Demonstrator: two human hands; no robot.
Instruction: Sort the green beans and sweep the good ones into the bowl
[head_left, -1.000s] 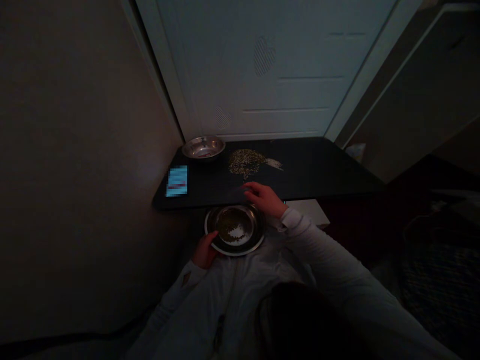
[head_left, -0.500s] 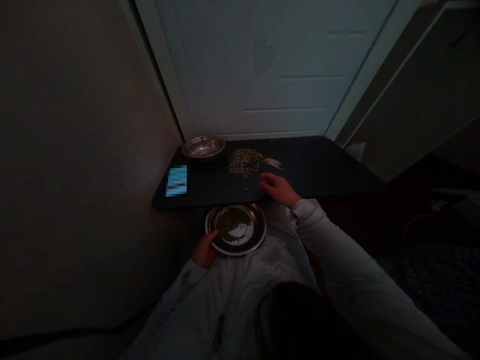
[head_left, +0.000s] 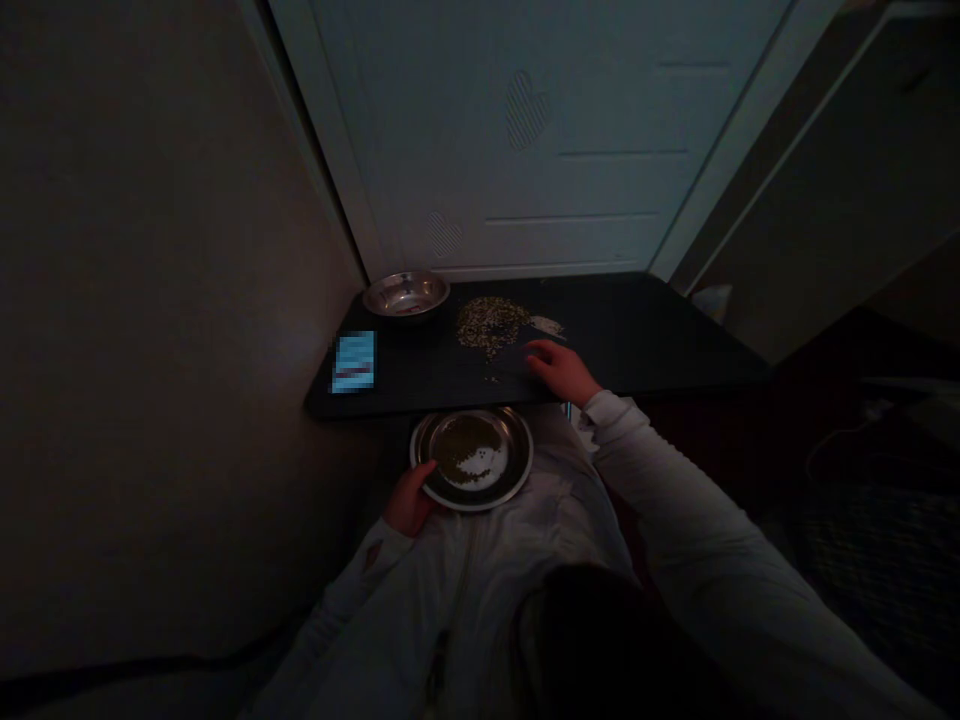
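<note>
My left hand [head_left: 411, 500] grips the near-left rim of a shallow steel bowl [head_left: 517, 478] on my lap. Small green beans [head_left: 466, 440] cover part of the bowl's bottom. Over the dark tabletop, my right hand [head_left: 564, 370] is palm down with fingers bent and slightly apart; nothing shows in them. Just beyond its fingertips lies a mixed pile of green and pale grains [head_left: 491, 325]. A small heap of pale grains [head_left: 547, 326] touches the pile's right side. A few stray grains [head_left: 491, 379] lie to the left of my right hand.
Another steel bowl [head_left: 406, 297] stands at the back left of the black table [head_left: 645, 340]. A phone with a lit, blurred screen [head_left: 355, 361] lies at the left edge. A white door [head_left: 450, 130] rises behind the table, with a wall [head_left: 187, 300] on the left.
My right hand has shifted slightly to the right and away from me over the table. Fewer stray grains lie near the front edge. The left hand and its bowl stay put.
</note>
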